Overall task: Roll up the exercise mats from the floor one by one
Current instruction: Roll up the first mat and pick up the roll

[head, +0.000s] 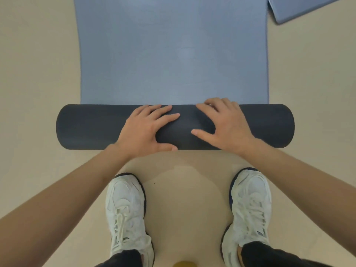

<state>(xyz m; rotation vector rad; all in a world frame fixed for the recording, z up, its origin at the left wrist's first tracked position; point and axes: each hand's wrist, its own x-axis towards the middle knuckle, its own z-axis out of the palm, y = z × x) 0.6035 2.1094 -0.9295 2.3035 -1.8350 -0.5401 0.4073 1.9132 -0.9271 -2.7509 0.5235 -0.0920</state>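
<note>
2nd mat (300, 8) cut off top right, yellow object (185, 264) cropped at bottom edge

This looked like an exercise room, perhaps a gym or a studio, though which could not be told; the floor (28, 93) was smooth, pale beige and without visible seams, the sort laid for training; a blue exercise mat (173, 54) lay stretched flat on it, its near end wound into a dark roll; the corner of a second blue mat (300, 8) lay near it at the upper right; the person stood in white lace-up sneakers (125, 209) and dark trousers (269, 255).
</note>
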